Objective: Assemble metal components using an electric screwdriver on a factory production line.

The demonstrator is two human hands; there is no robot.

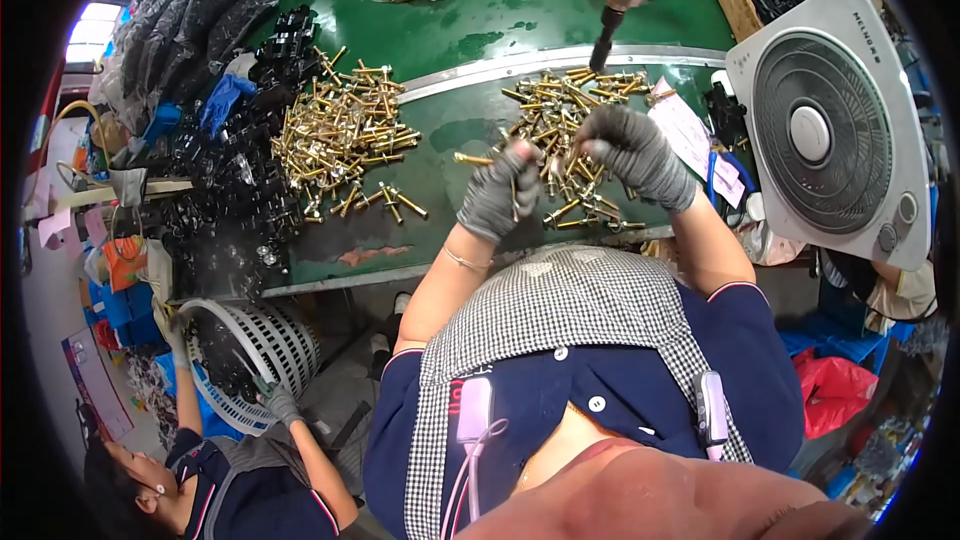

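My left hand (497,195), in a grey glove with bare fingertips, is closed on a brass-coloured bolt (471,159) whose end sticks out to the left. Close by on its right, my right hand (640,153), gloved alike, has its thumb and fingers pinched together; what they hold, if anything, does not show clearly. Both hands are over the near part of a pile of brass-coloured bolts (548,103), some carrying silvery nuts or washers. Another, larger heap of bolts (335,145) lies to the left on the green table (455,105).
A power driver (606,32) hangs point-down just beyond my right hand. At right stands a box fan (820,125) beside papers (690,130). Black parts (225,165) crowd the table's left. A co-worker (235,470) handles a white basket (265,345) at lower left.
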